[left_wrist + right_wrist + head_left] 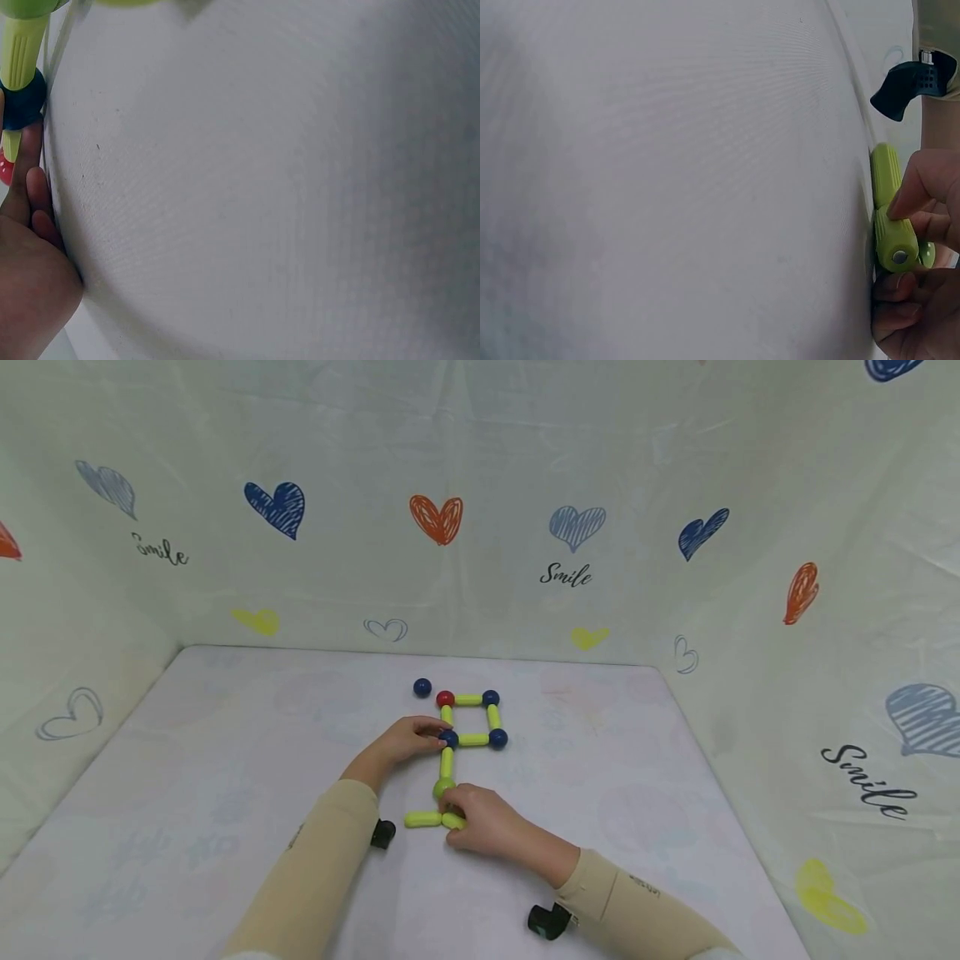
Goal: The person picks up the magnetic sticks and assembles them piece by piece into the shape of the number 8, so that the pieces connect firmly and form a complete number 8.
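Observation:
A square of yellow-green magnetic sticks stands mid-table, with a red ball (446,698) at its far left corner and blue balls at the others. My left hand (405,739) pinches the near left blue ball (448,740), also seen in the left wrist view. From that ball a stick (447,763) runs toward me to a green ball (442,788). Just beside the green ball, my right hand (491,822) pinches a short yellow-green stick (896,241), whose metal end shows in the right wrist view. Another stick (423,819) lies end to end with it, apparently touching.
A loose blue ball (422,687) sits just left of the red ball. White table surface (225,760) surrounds the pieces, and a heart-printed curtain (495,460) rises behind and at both sides. Dark wrist camera mounts (549,922) project from both sleeves.

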The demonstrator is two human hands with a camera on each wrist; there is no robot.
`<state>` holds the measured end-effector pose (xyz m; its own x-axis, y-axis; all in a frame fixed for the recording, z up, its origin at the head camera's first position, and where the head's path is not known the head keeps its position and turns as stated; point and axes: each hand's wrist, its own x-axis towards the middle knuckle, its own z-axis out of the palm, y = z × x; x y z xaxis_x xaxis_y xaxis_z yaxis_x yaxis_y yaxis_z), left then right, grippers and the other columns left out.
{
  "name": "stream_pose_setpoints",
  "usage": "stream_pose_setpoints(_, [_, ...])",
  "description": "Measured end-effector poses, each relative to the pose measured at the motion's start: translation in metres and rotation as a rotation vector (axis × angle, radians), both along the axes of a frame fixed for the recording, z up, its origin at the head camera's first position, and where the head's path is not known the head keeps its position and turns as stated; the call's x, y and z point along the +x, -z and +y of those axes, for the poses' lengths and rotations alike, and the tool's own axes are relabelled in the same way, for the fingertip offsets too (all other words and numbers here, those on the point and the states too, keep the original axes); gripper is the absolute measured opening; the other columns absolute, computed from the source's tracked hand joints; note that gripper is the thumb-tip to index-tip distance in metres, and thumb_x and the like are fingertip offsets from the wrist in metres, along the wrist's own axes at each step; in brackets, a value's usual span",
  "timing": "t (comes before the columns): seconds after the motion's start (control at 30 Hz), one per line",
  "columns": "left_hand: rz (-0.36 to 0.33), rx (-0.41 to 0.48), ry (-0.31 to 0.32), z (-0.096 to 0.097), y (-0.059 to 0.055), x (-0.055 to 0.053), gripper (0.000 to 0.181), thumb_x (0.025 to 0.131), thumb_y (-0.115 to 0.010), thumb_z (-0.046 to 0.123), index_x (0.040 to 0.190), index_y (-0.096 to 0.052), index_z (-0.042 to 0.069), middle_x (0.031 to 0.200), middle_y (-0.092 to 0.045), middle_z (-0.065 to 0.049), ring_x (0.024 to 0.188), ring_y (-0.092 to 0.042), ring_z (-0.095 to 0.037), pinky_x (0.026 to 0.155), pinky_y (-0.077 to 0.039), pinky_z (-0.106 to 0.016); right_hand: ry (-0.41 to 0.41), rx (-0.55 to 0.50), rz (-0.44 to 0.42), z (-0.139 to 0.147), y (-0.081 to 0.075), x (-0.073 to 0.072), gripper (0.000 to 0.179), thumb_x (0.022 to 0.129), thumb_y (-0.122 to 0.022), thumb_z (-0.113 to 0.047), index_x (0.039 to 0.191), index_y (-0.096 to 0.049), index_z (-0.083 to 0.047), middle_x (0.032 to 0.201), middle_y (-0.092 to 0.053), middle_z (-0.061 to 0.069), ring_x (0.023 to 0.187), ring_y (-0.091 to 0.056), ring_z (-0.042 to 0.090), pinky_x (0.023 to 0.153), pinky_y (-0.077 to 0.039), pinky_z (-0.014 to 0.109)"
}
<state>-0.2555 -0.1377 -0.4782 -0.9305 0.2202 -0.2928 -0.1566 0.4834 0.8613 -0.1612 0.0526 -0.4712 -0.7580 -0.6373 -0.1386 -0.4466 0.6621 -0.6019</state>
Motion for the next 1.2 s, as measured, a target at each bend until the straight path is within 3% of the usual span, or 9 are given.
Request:
stream_pose_setpoints(0.5, [0.000, -0.012, -0.003, -0.001, 0.002, -0.002, 0.033, 0.092, -0.069, 0.016, 0.124, -0.067, 0.012, 0.126, -0.061, -0.009, 0.120, -0.052, -0.028, 0.106, -0.036, -0.047, 0.003, -0.042, -0.036, 0.012, 0.002, -0.004, 0.026, 0.079, -0.068, -0.008, 0.103, -0.067, -0.017, 0.083, -0.052, -0.009, 0.076, -0.048, 0.009, 0.067, -0.042, 0.023])
stream_pose_setpoints(0.87, [0.005, -0.023, 0.000, 0.001, 0.002, -0.003, 0.034, 0.092, -0.069, 0.016, 0.125, -0.066, 0.013, 0.127, -0.061, -0.010, 0.121, -0.051, -0.028, 0.106, -0.036, -0.047, 0.046, -0.081, -0.021, 0.026, -0.002, -0.016, 0.027, 0.082, -0.067, -0.011, 0.107, -0.068, -0.020, 0.084, -0.054, -0.009, 0.074, -0.049, 0.010, 0.065, -0.044, 0.025])
stream_pose_setpoints(1.2, [-0.008, -0.029, -0.009, 0.001, 0.002, -0.002, 0.034, 0.091, -0.070, 0.017, 0.125, -0.067, 0.015, 0.128, -0.061, -0.009, 0.122, -0.051, -0.028, 0.107, -0.035, -0.047, 0.060, -0.166, -0.094, 0.039, 0.000, -0.025, 0.026, 0.089, -0.059, -0.009, 0.110, -0.069, -0.021, 0.092, -0.058, -0.008, 0.079, -0.050, 0.012, 0.069, -0.044, 0.028])
